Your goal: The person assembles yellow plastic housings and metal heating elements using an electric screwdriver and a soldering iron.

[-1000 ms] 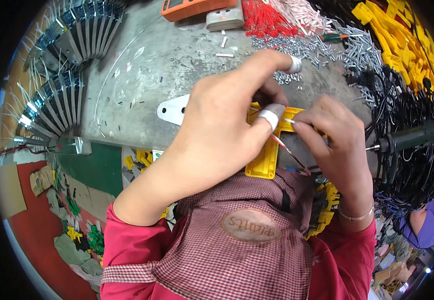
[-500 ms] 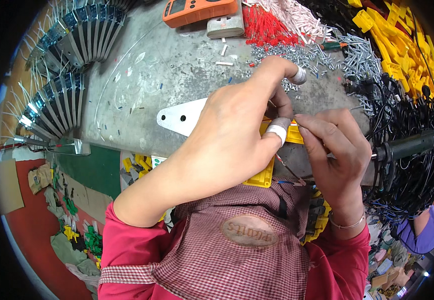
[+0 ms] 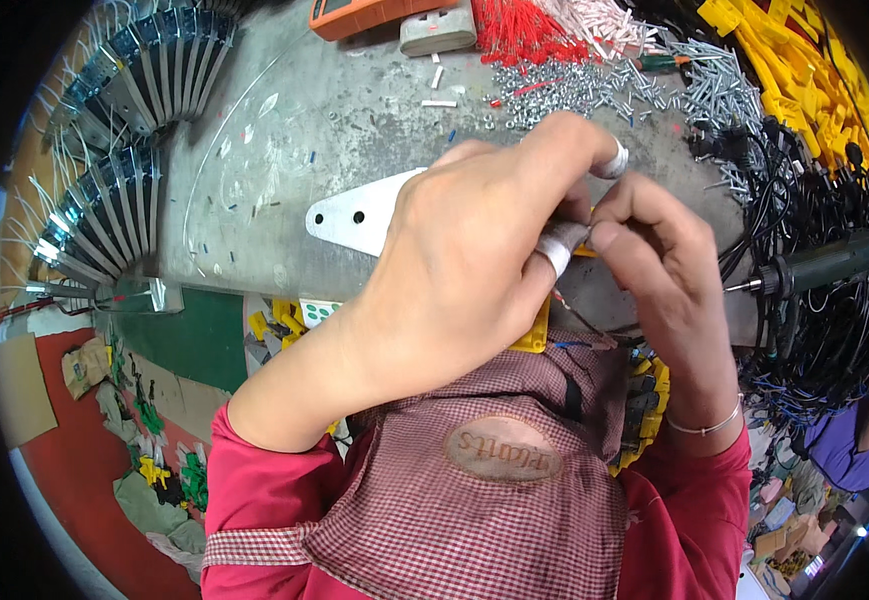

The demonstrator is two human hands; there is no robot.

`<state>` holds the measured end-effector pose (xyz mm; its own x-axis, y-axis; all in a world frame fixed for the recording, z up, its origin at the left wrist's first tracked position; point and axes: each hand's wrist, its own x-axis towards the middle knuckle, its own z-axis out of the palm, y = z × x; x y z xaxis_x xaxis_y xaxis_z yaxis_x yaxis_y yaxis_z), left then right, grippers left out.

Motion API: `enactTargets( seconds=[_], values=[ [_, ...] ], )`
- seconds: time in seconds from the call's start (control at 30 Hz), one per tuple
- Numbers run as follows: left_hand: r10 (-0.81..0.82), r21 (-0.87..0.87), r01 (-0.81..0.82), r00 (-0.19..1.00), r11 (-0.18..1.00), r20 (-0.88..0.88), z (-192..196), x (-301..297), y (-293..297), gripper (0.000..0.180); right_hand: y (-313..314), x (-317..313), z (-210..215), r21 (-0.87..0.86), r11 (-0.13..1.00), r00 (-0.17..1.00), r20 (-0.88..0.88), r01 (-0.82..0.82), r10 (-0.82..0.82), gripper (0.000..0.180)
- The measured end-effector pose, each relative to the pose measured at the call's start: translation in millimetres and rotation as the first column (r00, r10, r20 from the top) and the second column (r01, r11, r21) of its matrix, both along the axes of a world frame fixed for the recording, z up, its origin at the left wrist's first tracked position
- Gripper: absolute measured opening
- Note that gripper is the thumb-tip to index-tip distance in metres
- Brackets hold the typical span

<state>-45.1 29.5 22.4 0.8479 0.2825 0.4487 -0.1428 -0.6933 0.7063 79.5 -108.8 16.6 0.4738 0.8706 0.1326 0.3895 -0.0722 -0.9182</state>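
Observation:
My left hand [image 3: 469, 245], with white tape round the thumb and a fingertip, reaches over a white metal plate [image 3: 346, 222] with round holes. Beneath it a yellow plastic part [image 3: 534, 332] shows only in pieces. Right beside the left thumb, my right hand [image 3: 666, 240] has its thumb and forefinger pinched together. The fingertips of both hands nearly meet, and whatever small thing they grip is hidden. Thin wires [image 3: 584, 318] run out below the left thumb toward the apron.
Piles of nuts [image 3: 544, 95], screws [image 3: 719, 90], red pieces [image 3: 524, 35] and yellow parts [image 3: 784, 60] line the back. A corded screwdriver [image 3: 819, 270] lies on black cables [image 3: 824, 330] at the right. Fanned metal strips [image 3: 109, 215] stand at the left. An orange meter [image 3: 374, 15] sits at the top.
My right fingers have risen and curled closer to the left thumb. The left hand has turned slightly and covers more of the yellow part. The whole view has shifted a little.

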Motion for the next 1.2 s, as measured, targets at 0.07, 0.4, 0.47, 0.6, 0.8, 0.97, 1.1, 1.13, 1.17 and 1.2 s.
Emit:
enactTargets(
  seconds=[0.07,0.4,0.47,0.6,0.8,0.97,1.1,1.13,1.17,1.2],
  values=[
    [0.015,0.015,-0.015,1.000,1.000,0.018,-1,1,4,0.042,-8,-2,12,-0.083,0.992,0.993,-0.059,0.096,-0.101,0.007],
    [0.007,-0.166,-0.010,1.000,0.986,-0.019,-3,-1,7,0.039,-36,-25,-6,0.330,0.932,0.939,0.247,0.150,-0.239,0.019],
    [-0.031,-0.280,0.011,0.997,0.960,-0.065,-7,-1,7,0.039,-28,-28,5,0.052,0.928,0.829,-0.470,0.370,-0.304,0.010],
    [-0.035,-0.378,-0.007,0.994,0.926,-0.103,-1,-2,3,0.043,-15,-28,-7,0.077,0.968,0.851,-0.496,0.239,-0.170,0.010],
    [-0.035,-0.413,-0.001,0.996,0.911,-0.082,-2,-3,6,0.045,-11,-25,-3,0.061,0.986,0.921,-0.370,0.154,-0.121,0.015],
    [-0.049,-0.357,0.018,0.996,0.934,-0.076,-2,-5,7,0.044,-8,-24,0,0.043,0.977,0.965,-0.169,0.211,-0.201,0.009],
    [-0.085,-0.354,0.051,0.993,0.934,-0.083,-2,-7,9,0.049,-4,-22,1,0.001,0.979,0.968,-0.154,0.203,-0.200,0.009],
    [-0.095,-0.333,0.072,0.994,0.940,-0.053,-4,-6,10,0.051,-4,-20,1,-0.003,0.983,0.969,-0.163,0.186,-0.184,0.009],
    [-0.106,-0.312,0.093,0.994,0.946,-0.023,-6,-6,11,0.054,-4,-19,1,-0.006,0.986,0.971,-0.172,0.169,-0.168,0.010],
    [-0.105,-0.313,0.093,0.994,0.945,-0.023,-6,-5,10,0.054,-5,-17,4,-0.008,0.986,0.971,-0.172,0.169,-0.167,0.010]
  ],
)
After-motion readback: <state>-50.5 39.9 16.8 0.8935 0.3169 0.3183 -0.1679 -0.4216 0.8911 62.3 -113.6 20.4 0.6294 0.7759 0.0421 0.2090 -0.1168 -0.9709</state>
